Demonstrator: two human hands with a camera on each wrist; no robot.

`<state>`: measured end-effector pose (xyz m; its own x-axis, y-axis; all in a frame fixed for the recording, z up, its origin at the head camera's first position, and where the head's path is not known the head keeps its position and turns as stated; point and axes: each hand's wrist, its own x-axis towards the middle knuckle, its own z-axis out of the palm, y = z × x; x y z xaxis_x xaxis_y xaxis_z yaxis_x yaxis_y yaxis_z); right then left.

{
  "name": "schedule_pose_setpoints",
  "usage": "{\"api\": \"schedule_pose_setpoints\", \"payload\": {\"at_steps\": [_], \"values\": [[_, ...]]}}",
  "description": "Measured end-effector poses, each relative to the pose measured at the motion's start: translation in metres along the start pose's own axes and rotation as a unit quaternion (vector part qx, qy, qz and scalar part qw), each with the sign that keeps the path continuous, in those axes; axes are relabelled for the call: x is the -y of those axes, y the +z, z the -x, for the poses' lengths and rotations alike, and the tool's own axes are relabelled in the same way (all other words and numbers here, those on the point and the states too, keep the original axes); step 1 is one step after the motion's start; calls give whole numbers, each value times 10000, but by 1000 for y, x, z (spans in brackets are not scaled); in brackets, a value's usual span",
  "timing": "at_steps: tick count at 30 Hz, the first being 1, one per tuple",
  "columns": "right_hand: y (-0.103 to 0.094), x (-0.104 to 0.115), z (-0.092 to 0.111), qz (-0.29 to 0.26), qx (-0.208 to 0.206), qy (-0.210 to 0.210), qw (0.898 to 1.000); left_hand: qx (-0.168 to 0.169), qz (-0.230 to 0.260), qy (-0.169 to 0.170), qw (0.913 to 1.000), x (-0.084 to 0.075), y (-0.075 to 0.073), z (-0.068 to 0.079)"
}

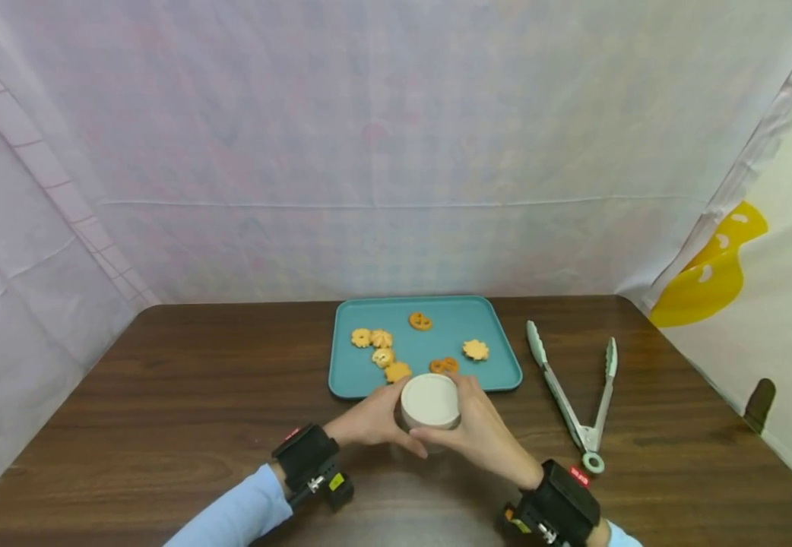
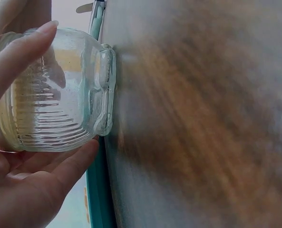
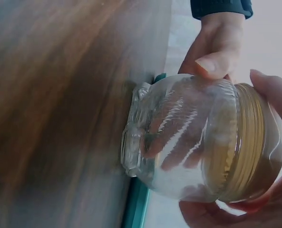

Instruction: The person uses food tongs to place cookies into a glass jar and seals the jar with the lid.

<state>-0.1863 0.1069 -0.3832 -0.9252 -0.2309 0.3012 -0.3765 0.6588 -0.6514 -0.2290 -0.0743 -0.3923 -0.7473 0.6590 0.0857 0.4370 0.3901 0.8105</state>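
A see-through glass jar (image 2: 67, 107) with ribbed sides and a pale round lid (image 1: 430, 400) is upright at the tray's front edge. Its base is at the wooden table; the wrist views do not settle whether it touches. My left hand (image 1: 377, 419) curves round the jar's left side, with the thumb on the near side. From the right, my right hand (image 1: 481, 427) grips it higher up, about the lid. In the right wrist view a yellowish threaded band (image 3: 243, 142) shows near the top of the jar (image 3: 188, 137).
Behind the jar lies a blue-green tray (image 1: 454, 308) bearing several cookies (image 1: 476, 349) and pretzels (image 1: 420, 321). Spread metal tongs (image 1: 567, 403) lie on the brown table (image 1: 232, 395) to the right. A pale cloth (image 1: 396, 152) hangs along the back.
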Motion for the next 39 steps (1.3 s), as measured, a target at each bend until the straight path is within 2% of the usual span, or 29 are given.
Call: {"api": "schedule_pose_setpoints", "payload": {"at_steps": [4,12,16,25,28,30,33,36,39], "values": [[-3,-2,-1,-150,97,-43,9998,-9,-37,-31,10000,-1,0,0],[-9,-9,-2,-822,443,-158,9955,-32,-18,27,10000,0,0,1],[-13,-14,-4,-1134,695,-285,9907,-29,-31,72,10000,1,0,0],[-21,-24,-8,-1637,1472,-218,9752,13,-47,53,10000,1,0,0],[-21,-23,-8,-1703,1569,-193,9726,23,-31,60,10000,2,0,0],[-20,-21,-8,-1604,1493,-229,9754,28,-21,64,10000,2,0,0],[-14,-15,-5,-1204,1171,-410,9849,31,-27,91,9999,2,0,0],[-7,-9,-3,-527,669,-588,9946,23,-63,101,9999,1,0,1],[-3,-4,-2,22,253,-642,9976,36,-59,103,9999,0,-1,0]]}}
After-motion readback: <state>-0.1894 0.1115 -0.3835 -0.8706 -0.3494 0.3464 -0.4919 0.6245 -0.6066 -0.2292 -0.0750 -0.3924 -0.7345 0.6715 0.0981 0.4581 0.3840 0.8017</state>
